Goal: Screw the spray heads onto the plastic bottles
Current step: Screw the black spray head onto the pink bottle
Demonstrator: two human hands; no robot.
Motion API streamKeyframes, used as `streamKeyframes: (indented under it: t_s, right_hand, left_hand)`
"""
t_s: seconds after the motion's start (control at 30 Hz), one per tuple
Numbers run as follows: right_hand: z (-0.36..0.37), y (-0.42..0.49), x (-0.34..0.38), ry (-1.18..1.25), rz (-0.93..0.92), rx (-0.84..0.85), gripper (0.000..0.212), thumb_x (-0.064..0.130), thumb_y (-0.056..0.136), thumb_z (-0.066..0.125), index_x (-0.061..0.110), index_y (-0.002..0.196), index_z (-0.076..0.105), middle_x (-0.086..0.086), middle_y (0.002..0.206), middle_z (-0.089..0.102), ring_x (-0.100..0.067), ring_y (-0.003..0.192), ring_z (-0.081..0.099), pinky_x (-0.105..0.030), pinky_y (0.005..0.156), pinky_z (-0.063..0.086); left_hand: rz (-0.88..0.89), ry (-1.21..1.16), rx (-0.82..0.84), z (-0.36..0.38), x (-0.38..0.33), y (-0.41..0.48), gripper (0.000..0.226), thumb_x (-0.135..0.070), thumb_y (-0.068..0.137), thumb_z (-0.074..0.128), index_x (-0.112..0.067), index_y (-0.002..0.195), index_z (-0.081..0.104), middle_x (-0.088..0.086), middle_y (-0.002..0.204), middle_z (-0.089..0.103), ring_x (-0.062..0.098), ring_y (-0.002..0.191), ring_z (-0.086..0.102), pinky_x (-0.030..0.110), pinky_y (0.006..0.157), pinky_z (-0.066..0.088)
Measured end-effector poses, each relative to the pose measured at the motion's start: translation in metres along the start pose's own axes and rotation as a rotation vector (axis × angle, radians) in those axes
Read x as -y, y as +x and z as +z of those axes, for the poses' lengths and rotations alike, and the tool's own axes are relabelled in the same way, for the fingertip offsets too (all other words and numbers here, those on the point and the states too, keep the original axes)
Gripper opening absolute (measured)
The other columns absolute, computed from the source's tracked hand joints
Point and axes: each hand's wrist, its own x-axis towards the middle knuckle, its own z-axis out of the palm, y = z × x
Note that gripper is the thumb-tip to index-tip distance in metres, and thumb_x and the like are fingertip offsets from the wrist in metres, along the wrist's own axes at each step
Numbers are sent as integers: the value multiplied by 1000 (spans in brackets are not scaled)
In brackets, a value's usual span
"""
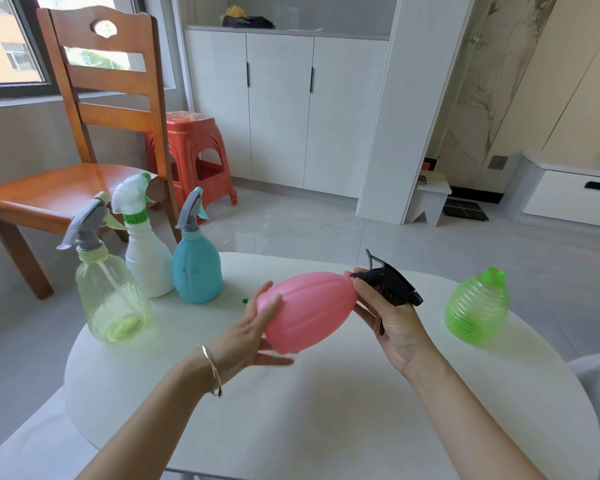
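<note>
**Seating the black head on the pink bottle**

I work over the white table (326, 410), holding the pink bottle (309, 310) on its side above it, neck toward my right. My left hand (253, 337) cradles the fat base with fingers spread around it, a grasp but a loose one. My right hand (392, 323) grips the black spray head (388, 284) at the bottle's neck, thumb and fingers wrapped round the collar end.

To do this well, I judge I should keep head and neck in one straight line so the thread catches cleanly, hold the bottle firm without squeezing its soft wall, and turn one against the other until the collar stops. If it binds early, I would back off and start again instead of forcing it.

Three bottles already wear their heads at the left: the clear yellow-green bottle (113, 299), the white bottle (148, 258) and the blue bottle (196, 271). The green ribbed bottle (477, 308) stands at the right with its neck open.

My fingers cover the collar and thread, so I cannot tell how far the head is screwed on. A small green tip (246, 301) shows behind my left hand; the rest is hidden, so I cannot say what it is.
</note>
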Motion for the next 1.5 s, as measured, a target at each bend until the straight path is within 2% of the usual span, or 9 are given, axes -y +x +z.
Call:
streamKeyframes:
  t_s: [0.07,0.13,0.27,0.4,0.83,1.1,1.2,1.37,1.5]
  right_hand:
    - [-1,1,1,46,12,-5,28,18,65,73,17,93,70,-3,101,74,-15,96,68,-24,81,56]
    - [0,0,0,57,17,5,28,19,65,74,18,92,71,-1,100,74,-13,95,69,-24,82,56]
    - [3,-1,-4,36,24,27,30,18,64,73,18,94,71,0,103,74,-13,100,68,-23,79,56]
    - [4,0,-1,110,9,46,28,17,66,71,18,94,70,1,102,74,-11,101,67,-20,81,55]
    - [4,2,0,121,-20,-54,28,22,62,76,20,89,71,4,93,75,-9,95,68,-20,77,54]
    - [14,-1,3,-265,136,-84,72,61,56,69,26,118,60,6,124,65,-7,110,61,-37,100,45]
    - [25,-6,-3,-35,385,-15,89,59,59,71,15,130,40,-10,131,57,-20,114,61,-42,94,51]
    - [55,-13,-12,52,427,158,66,52,70,69,12,121,59,-5,103,74,-19,99,70,-35,85,56]
    - [72,-14,-16,6,358,177,64,45,69,72,18,125,55,-10,112,70,-22,98,70,-36,80,57]
  left_hand:
    - [125,42,-29,-3,0,1,109,-54,55,80,-32,145,23,7,138,49,21,111,63,31,82,57]
    - [148,28,40,-4,0,1,92,-53,56,82,-30,135,40,3,129,61,18,114,62,27,86,54]
    - [-111,-88,23,0,-2,-2,70,-74,61,52,-29,114,53,17,106,71,32,95,70,37,66,60]
    - [58,-107,-79,2,-1,1,63,-60,62,60,-37,120,48,13,121,59,24,89,72,34,66,59]
    - [322,13,-279,19,7,4,38,-44,78,66,-34,110,49,-7,109,57,10,90,66,29,58,58]
    - [416,138,-324,15,1,-1,61,-53,64,65,-37,118,43,-5,116,54,-1,87,67,24,63,57]
    - [488,172,-405,10,-1,-4,69,-55,62,75,-39,119,40,-2,120,50,11,88,70,23,62,57]
    - [565,213,-476,4,2,-9,74,-45,56,84,-40,116,41,-5,125,50,20,94,69,31,68,60]
    - [642,349,-478,0,6,-14,75,-43,54,83,-43,113,36,-4,125,51,18,105,64,30,84,57]
